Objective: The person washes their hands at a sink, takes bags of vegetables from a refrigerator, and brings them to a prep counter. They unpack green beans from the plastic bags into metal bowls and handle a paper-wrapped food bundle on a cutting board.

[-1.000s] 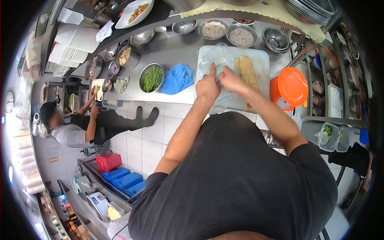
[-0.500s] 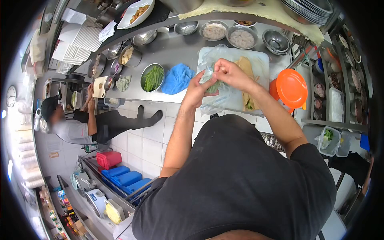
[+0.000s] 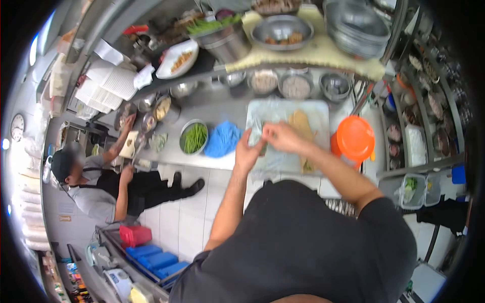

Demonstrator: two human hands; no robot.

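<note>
My left hand (image 3: 247, 152) is closed around a small clear plastic bag (image 3: 256, 130) with something green inside. Close beside it, my right hand (image 3: 282, 135) has its fingers pinched together at the bag. Both hands are above a white cutting board (image 3: 318, 108). On the board, partly behind my right hand, lie tan folded sheets of food (image 3: 299, 121). Loose clear plastic film (image 3: 268, 162) spreads over the board's near left part. Blur hides the exact finger contact.
Left of the board are a crumpled blue cloth (image 3: 225, 140) and a bowl of green vegetables (image 3: 194, 138). An orange lidded container (image 3: 355, 137) stands at right. Metal bowls line the back, below a shelf (image 3: 237, 70). A co-worker (image 3: 96, 187) works at the far left.
The view has tilted up, showing more of the upper shelf. Both my hands stay together at the bag. The co-worker has stretched one arm toward the containers at the back.
</note>
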